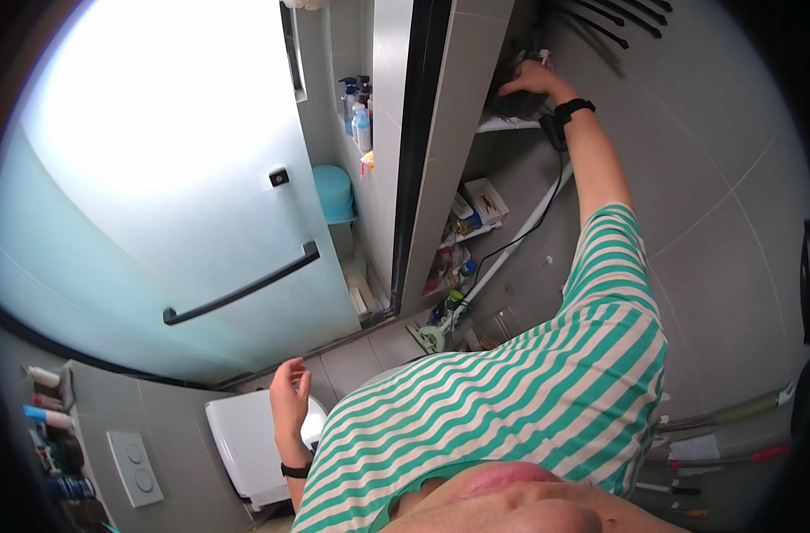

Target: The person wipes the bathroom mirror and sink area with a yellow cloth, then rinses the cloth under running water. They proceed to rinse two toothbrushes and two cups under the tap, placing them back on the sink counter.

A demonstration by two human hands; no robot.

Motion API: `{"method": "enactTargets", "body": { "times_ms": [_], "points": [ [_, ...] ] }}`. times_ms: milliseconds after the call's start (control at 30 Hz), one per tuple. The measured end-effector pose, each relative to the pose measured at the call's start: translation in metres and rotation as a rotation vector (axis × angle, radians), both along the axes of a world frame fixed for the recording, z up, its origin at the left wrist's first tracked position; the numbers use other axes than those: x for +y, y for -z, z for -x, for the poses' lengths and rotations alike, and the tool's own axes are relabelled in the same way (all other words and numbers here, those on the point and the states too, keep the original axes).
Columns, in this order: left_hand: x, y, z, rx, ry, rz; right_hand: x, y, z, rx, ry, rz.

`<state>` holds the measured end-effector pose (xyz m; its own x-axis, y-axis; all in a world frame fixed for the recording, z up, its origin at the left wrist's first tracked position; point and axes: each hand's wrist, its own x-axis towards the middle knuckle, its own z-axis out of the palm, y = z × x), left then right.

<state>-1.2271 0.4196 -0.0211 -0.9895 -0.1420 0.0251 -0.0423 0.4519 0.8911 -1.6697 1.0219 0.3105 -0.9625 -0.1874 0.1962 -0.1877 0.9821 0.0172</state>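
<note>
My right hand reaches far out to a dark object lying on a white shelf in a wall recess. The fingers rest bent on top of it; whether they grip it is unclear. A black band is on that wrist, and a black cable hangs from the shelf down toward the floor. My left hand is held up with fingers apart and holds nothing, just above a white toilet. It too wears a black wristband. My green-and-cream striped shirt fills the lower middle.
A frosted glass shower door with a black bar handle fills the left. Beside it are a wall niche with bottles and a light blue bin. Lower shelves hold boxes and bottles. A flush plate sits at lower left.
</note>
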Motion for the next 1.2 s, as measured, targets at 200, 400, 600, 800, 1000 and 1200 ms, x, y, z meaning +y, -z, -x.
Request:
{"method": "enactTargets", "body": {
  "times_ms": [200, 400, 600, 800, 1000, 1200],
  "points": [
    [0.028, -0.011, -0.073, 0.039, -0.036, 0.104, 0.026, -0.014, -0.095, 0.039, -0.115, 0.063],
    [0.068, -0.010, -0.197, -0.077, -0.146, 0.039, 0.000, 0.004, -0.220, 0.068, -0.286, 0.081],
    [0.076, -0.016, -0.323, -0.028, -0.251, 0.205, -0.115, 0.067, -0.355, -0.201, -0.693, 0.297],
    [0.087, -0.030, -0.479, -0.096, -0.635, 0.219, -0.317, 0.137, -0.492, -0.427, -1.261, 0.227],
    [0.125, -0.024, -0.626, -0.172, -1.080, 0.126, -0.511, 0.180, -0.684, -0.545, -1.899, 0.092],
    [0.128, -0.019, -0.795, -0.138, -1.546, 0.127, -0.654, 0.188, -0.957, -0.605, -2.505, 0.090]
  ]
}}
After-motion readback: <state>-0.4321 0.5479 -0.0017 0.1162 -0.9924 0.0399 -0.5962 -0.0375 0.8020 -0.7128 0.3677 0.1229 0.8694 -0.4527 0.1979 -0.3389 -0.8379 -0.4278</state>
